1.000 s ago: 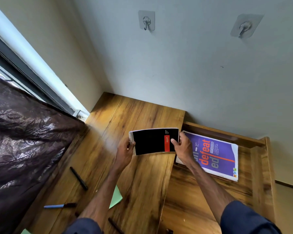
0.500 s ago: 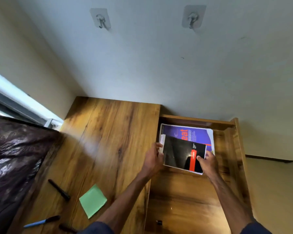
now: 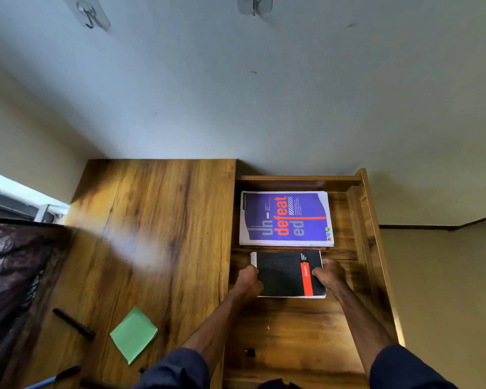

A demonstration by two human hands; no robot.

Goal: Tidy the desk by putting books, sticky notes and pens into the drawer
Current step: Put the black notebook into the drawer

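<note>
The black spiral notepad (image 3: 288,273), pinched by both hands (image 3: 249,279) (image 3: 330,273), could be dropped crooked onto the purple book (image 3: 285,219) if released unevenly.

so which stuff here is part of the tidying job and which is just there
Job: black notebook held by left hand and right hand, purple book, drawer, green sticky notes, black pen, blue pen.
Just there: wall hooks, dark curtain.
</note>
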